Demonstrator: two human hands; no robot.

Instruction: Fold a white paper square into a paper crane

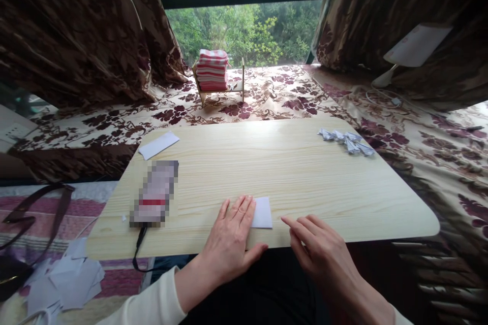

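Note:
A small white piece of paper (262, 213) lies flat near the front edge of the pale wooden table (244, 162). My left hand (232, 238) rests flat over the left part of this paper, fingers stretched forward and thumb out to the right, hiding what is beneath. Just right of the paper, apart from it, my right hand (316, 244) hovers by the table edge with its index finger extended and the other fingers loosely curled; nothing shows in it.
At the table's back right sit several folded white paper pieces (347, 141). A white paper stack (159, 145) lies back left, above a blurred phone (154, 194) with a black cable (140, 249). Loose paper sheets (68, 279) lie lower left. Behind stands a small rack with folded cloths (212, 71).

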